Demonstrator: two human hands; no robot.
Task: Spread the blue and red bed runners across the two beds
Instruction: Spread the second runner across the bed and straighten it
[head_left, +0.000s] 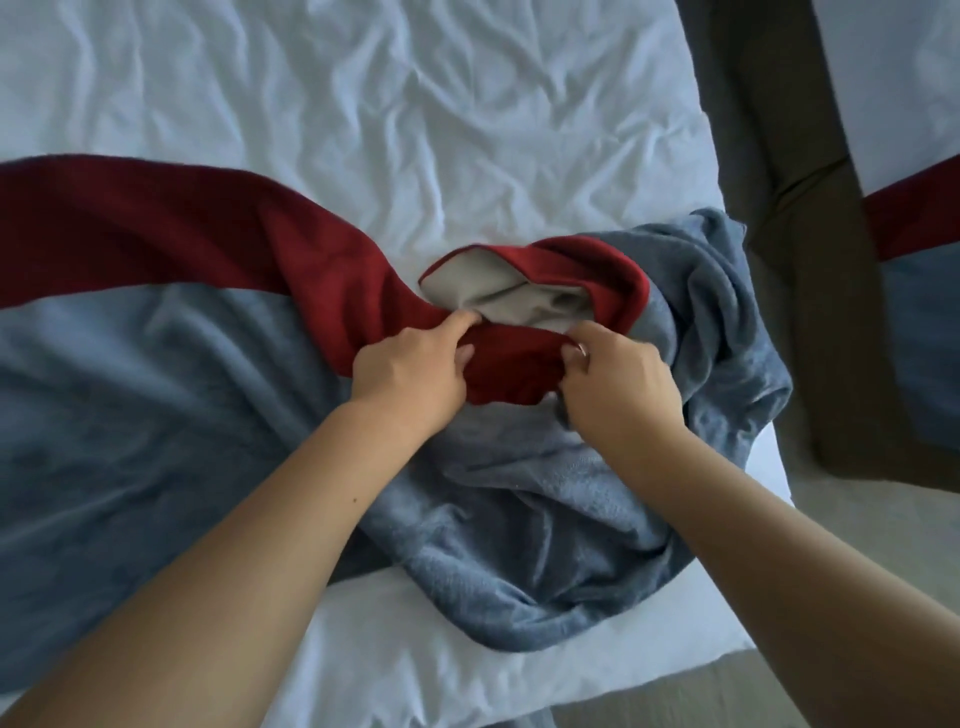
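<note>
At far left we see the runner (130, 332) lying flat across the white sheet (363, 104) of the near bed, its red band on the far side and its blue band nearer us. Toward the centre it twists and bunches. The left hand (410, 371) pinches the red edge with curled fingers. Just beside it, the right hand (618, 379) grips the same red fold, where we note a pale grey lining. The blue part lies heaped at the bed's right edge. Past a brown frame (810, 234), a second bed (893, 78) bears a second runner (919, 291), laid flat.
</note>
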